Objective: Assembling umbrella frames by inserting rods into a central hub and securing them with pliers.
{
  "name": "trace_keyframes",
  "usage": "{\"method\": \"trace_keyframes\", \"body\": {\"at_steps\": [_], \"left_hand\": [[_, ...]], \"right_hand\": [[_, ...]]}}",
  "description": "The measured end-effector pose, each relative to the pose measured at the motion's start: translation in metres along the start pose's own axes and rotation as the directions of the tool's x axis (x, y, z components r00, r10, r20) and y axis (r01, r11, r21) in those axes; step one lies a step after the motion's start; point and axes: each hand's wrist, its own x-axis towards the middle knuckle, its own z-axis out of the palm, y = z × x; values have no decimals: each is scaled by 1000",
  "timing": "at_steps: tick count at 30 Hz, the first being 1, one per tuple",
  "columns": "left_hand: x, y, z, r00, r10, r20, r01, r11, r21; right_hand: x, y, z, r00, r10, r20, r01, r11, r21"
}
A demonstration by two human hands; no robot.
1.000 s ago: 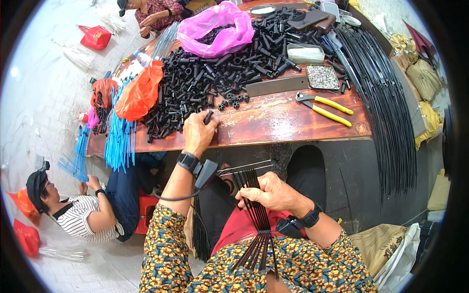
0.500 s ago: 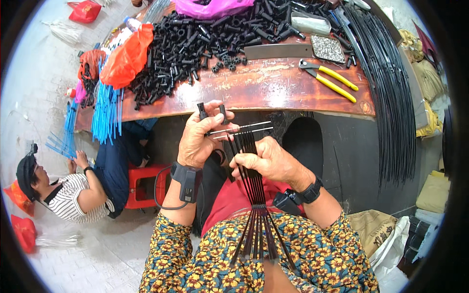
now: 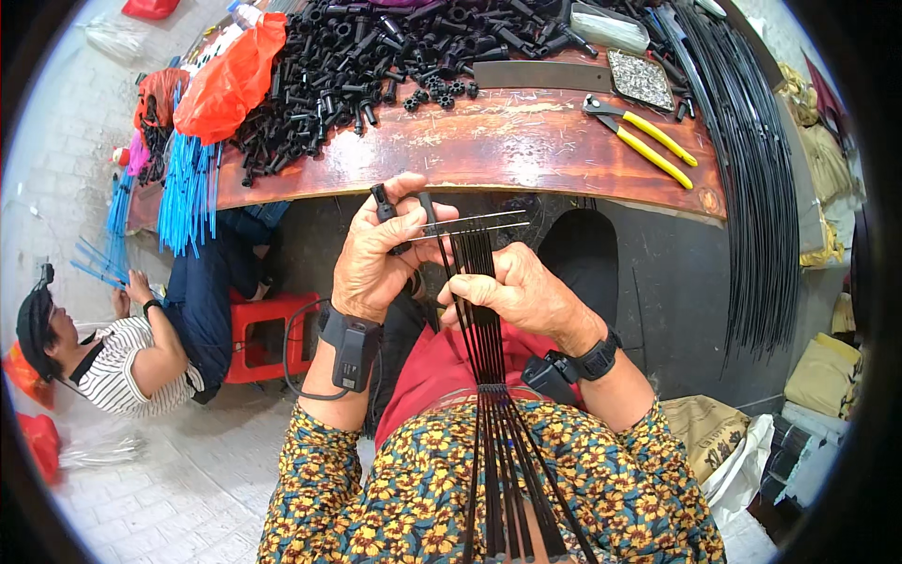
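Observation:
My left hand is closed around a black tubular plastic fitting; a second short black fitting shows between its fingers. Two thin silvery rods reach from these fingers across the upper ends of a bundle of thin black ribs. My right hand grips that bundle below the rods, thumb on top. Farther down, the ribs are gathered at a narrow joint and fan out over my lap. Whether the rods pass through the rib ends is too fine to tell.
On the wooden table lie a heap of black fittings, yellow-handled cutters, a flat metal bar and a tray of small metal pieces. Long black rods hang at right. Another person handles blue rods at left.
The view has shifted, with the table higher in the picture. The gathered joint of the ribs sits slightly higher, and their fanned ends spread lower. Both hands keep their holds.

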Motion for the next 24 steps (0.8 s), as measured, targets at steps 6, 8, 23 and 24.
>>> {"method": "trace_keyframes", "body": {"at_steps": [6, 8, 23, 24], "left_hand": [[1, 4, 0, 1000, -14, -18, 14, 999, 42], [1, 4, -2, 1000, -14, -16, 14, 999, 38], [2, 10, 0, 998, -56, 11, 55, 994, 94], [3, 9, -1, 999, -46, 17, 44, 996, 82]], "right_hand": [[2, 1, -1, 1000, 19, 10, -19, 1000, 8], [3, 1, 0, 1000, 14, 11, -14, 1000, 8], [3, 0, 0, 999, 28, 26, -27, 1000, -15], [3, -1, 0, 999, 27, 28, -26, 1000, -17]]}}
